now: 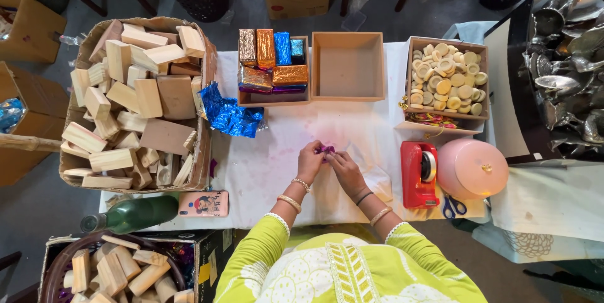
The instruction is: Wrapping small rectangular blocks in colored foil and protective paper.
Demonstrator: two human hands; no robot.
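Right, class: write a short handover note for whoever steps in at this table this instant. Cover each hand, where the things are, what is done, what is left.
Left hand and right hand: together at the table's middle, both pinching a small purple foil piece; what it wraps is hidden.
Supplies: carton of bare wooden blocks at left, crumpled blue foil beside it, red tape dispenser and scissors at right.
Done: foil-wrapped blocks of several colours fill one wooden tray.
Left: the neighbouring tray is empty; many blocks are unwrapped.
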